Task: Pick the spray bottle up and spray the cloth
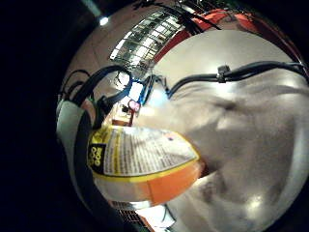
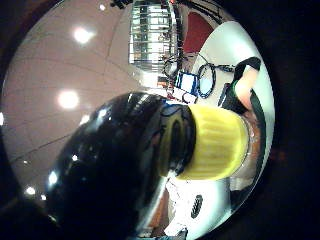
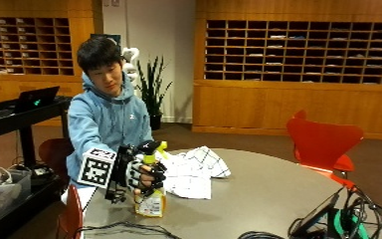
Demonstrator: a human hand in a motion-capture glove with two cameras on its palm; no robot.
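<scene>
Wooden shelves stand behind the round table [image 3: 270,184], where the gloved right hand [image 3: 141,174] is wrapped around the spray bottle [image 3: 150,199], just beside the checked cloth [image 3: 191,174]. I judge the bottle rigid and rather smooth, with liquid weight low, so holding at the neck under the yellow collar [image 2: 215,142] seems best.

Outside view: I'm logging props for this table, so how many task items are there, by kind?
Clear plastic spray bottle with black-and-yellow head, gripped by the black-gloved right hand: 1
White checked cloth, lying on the round grey table: 1
Total: 2
</scene>
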